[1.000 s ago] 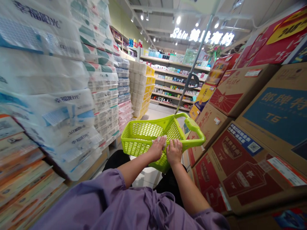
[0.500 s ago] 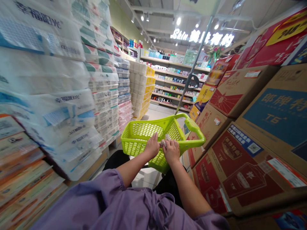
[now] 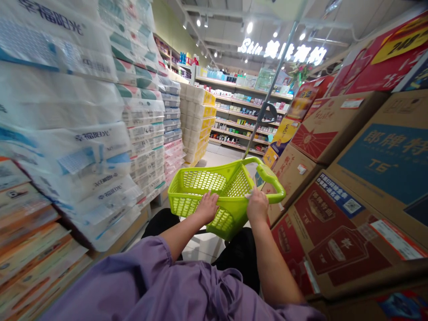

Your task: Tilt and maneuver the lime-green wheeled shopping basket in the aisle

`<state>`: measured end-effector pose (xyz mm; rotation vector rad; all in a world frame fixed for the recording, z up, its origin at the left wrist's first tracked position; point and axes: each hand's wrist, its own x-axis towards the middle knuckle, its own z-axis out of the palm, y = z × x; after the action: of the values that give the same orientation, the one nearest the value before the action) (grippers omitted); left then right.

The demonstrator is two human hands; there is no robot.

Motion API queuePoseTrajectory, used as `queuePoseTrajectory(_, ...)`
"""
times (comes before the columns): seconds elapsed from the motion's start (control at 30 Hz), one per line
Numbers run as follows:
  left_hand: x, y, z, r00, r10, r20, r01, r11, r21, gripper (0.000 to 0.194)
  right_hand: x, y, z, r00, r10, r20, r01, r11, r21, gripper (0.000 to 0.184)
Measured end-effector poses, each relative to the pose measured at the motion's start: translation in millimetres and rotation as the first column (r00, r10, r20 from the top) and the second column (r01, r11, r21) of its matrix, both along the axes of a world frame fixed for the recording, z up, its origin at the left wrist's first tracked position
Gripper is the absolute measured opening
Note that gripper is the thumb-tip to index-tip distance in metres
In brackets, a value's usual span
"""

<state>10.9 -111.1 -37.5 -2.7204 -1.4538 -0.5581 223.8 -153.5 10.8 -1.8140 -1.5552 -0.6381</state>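
An upright lime-green plastic shopping basket [image 3: 197, 203] with perforated walls and a looped handle is in front of me. My left hand [image 3: 206, 208] holds its near rim around the middle, fingers hooked over the edge. Farther right on the same rim, my right hand [image 3: 258, 206] is closed on a crumpled whitish tissue [image 3: 248, 195] pressed against the green plastic. Only a small part of that tissue shows beside the fingers. The basket's visible inside has nothing in it.
Packs of paper goods [image 3: 96, 151] are piled high on the left, with bundled rolls [image 3: 194, 120] farther back. Cardboard cartons [image 3: 354, 223] form a wall on the right. A slanting metal pole [image 3: 270, 89] rises behind the basket. Stocked shelves [image 3: 244, 104] stand at the back.
My hands have parted. The right moved right along the rim with the crumpled tissue; the left let go of the tissue and shifted slightly left onto the rim.
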Motion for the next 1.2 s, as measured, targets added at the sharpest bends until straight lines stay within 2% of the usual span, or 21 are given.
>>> queuePoseTrajectory(0.13, -2.3, 2.9, -9.7, 1.000, -0.006, -0.031, 0.007, 0.999, 0.039, 0.056, -42.5, 1.0, -17.8, 0.967, 0.199, 0.157, -0.177, 0.974, -0.144, 0.035)
queuePoseTrajectory(0.23, -5.9, 5.6, -14.7, 0.997, -0.017, -0.075, 0.020, 0.999, 0.042, 0.064, -48.7, 0.4, -19.9, 0.947, 0.264, 0.185, -0.225, 0.952, -0.207, 0.040)
queuePoseTrajectory(0.3, -7.5, 5.7, -15.9, 0.996, -0.025, -0.087, 0.028, 0.999, 0.043, 0.067, -37.1, -0.9, -15.2, 0.952, 0.259, 0.162, -0.221, 0.950, -0.222, 0.040)
queuePoseTrajectory(0.4, -7.1, 3.8, -16.6, 0.996, -0.018, -0.089, 0.022, 0.999, 0.044, 0.068, -17.8, -3.4, -10.3, 0.978, 0.174, 0.115, -0.153, 0.974, -0.168, 0.038)
queuePoseTrajectory(0.5, -4.4, 1.9, -17.6, 0.995, 0.000, -0.099, 0.004, 0.999, 0.038, 0.071, -19.8, -3.8, -16.8, 0.986, 0.124, 0.110, -0.112, 0.988, -0.108, 0.039)
queuePoseTrajectory(0.63, -3.7, 1.6, -16.8, 0.995, -0.005, -0.098, 0.010, 0.999, 0.052, 0.073, -44.0, 1.5, -28.9, 0.962, 0.237, 0.134, -0.217, 0.965, -0.150, 0.043)
queuePoseTrajectory(0.73, -6.8, 1.4, -13.4, 0.992, -0.026, -0.122, 0.031, 0.999, 0.040, 0.073, -44.0, 4.9, -23.4, 0.950, 0.294, 0.104, -0.270, 0.942, -0.199, 0.048)
queuePoseTrajectory(0.8, -8.7, 0.8, -11.3, 0.992, -0.038, -0.123, 0.043, 0.999, 0.032, 0.072, -30.2, 4.6, -14.4, 0.967, 0.246, 0.061, -0.231, 0.955, -0.186, 0.049)
queuePoseTrajectory(0.9, -9.0, -0.4, -10.7, 0.994, -0.032, -0.103, 0.036, 0.999, 0.029, 0.070, -6.0, 0.9, -4.2, 0.995, 0.097, -0.012, -0.097, 0.992, -0.075, 0.044)
queuePoseTrajectory(1.0, -6.7, -0.8, -12.6, 0.995, -0.016, -0.099, 0.019, 0.999, 0.028, 0.070, -2.9, -2.9, -5.6, 0.997, 0.032, -0.064, -0.031, 0.999, 0.020, 0.038)
queuePoseTrajectory(1.1, -5.5, -0.2, -13.8, 0.994, -0.004, -0.108, 0.008, 0.999, 0.036, 0.071, -21.0, -3.9, -12.0, 0.990, 0.139, -0.013, -0.140, 0.989, -0.046, 0.034)
queuePoseTrajectory(1.2, -7.0, 1.1, -12.2, 0.991, -0.022, -0.133, 0.027, 0.999, 0.033, 0.068, -30.0, -2.6, -7.8, 0.966, 0.257, 0.039, -0.247, 0.953, -0.177, 0.033)
